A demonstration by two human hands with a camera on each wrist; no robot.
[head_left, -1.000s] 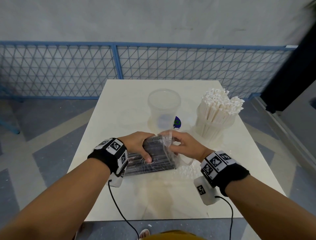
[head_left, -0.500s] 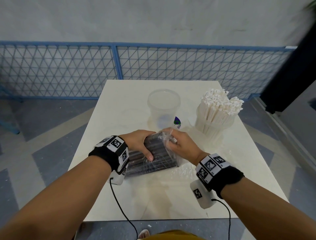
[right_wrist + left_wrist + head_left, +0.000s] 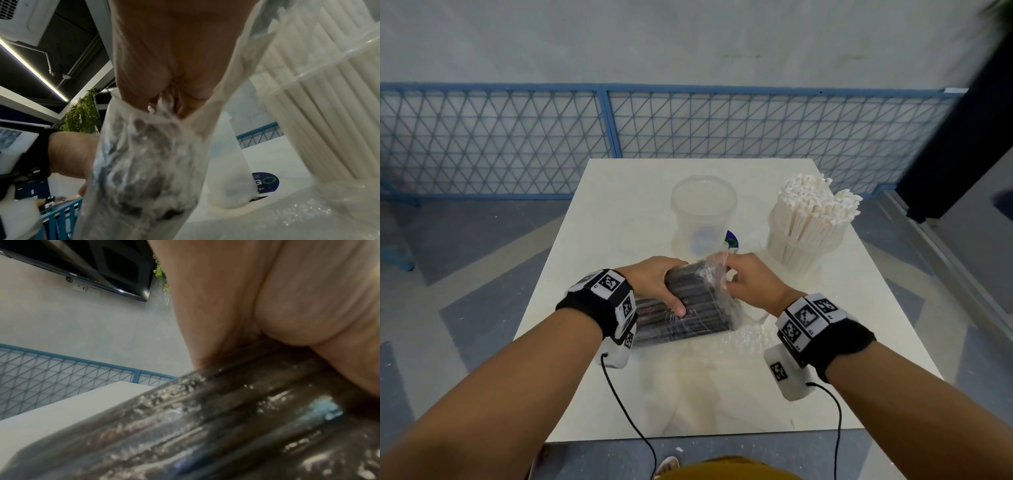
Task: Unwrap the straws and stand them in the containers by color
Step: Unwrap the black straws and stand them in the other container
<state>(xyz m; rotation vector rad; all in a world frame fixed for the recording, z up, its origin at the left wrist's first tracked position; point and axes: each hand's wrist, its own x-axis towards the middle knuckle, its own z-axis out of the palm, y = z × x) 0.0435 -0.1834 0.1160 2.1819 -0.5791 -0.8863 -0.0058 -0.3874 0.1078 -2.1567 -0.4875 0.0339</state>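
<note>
clear plastic wrap (image 3: 714, 274) is bunched at the far end of a bundle of black straws (image 3: 685, 315), which lies on the white table (image 3: 688, 394) at the centre of the head view. the left hand (image 3: 654, 284) curls over the bundle's near-left part, thumb laid across the top, and grips it against the table. the right hand (image 3: 750, 282) pinches the gathered wrap at the bundle's upper right end; in the right wrist view the film (image 3: 148, 146) fans out below the closed fingertips (image 3: 144, 95).

the step in hand looks like opening the black pack. the white straws (image 3: 815, 212) already stand in the container (image 3: 791, 253) at the right of the frame, while the empty clear container (image 3: 703, 212) sits just above the hands, a blue sticker (image 3: 731, 240) beside its base.

the next move probably calls for a firm pull on the film away from the left hand, which must hold the straws together so they do not scatter once the wrap gives way.
</note>
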